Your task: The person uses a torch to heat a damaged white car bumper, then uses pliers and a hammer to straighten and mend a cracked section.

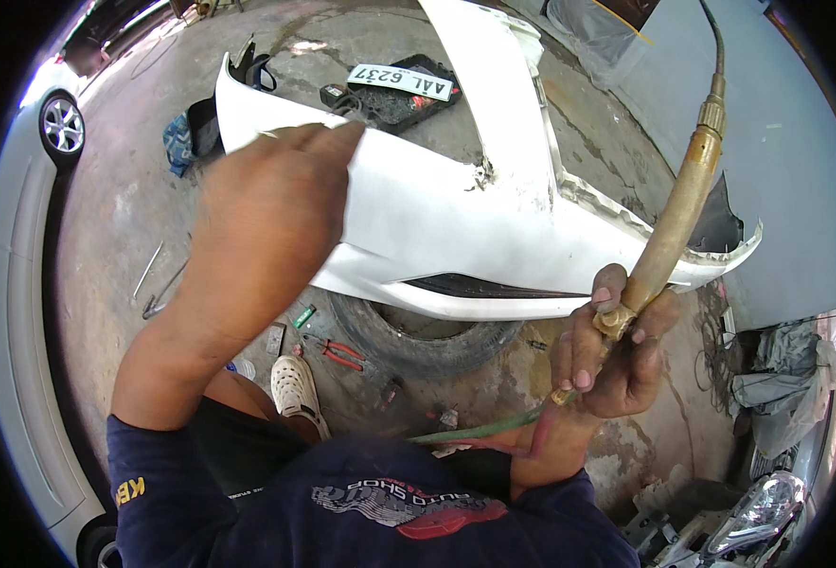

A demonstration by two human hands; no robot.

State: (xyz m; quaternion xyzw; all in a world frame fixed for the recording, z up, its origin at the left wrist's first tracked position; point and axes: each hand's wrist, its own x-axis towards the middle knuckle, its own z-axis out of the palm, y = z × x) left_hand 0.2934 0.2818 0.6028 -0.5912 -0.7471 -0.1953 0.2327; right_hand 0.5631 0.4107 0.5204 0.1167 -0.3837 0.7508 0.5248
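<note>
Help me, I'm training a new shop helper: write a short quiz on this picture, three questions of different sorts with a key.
1. Which of the person's hands holds the brass-coloured tool?
2. True or false: the red-handled pliers lie on top of the white bumper.
3. What does the white bumper partly hide from view?
A. a bucket
B. a tyre
C. a ladder

Key:
1. The right hand.
2. False; the red-handled pliers lie on the floor, beside the tyre.
3. B.
</note>
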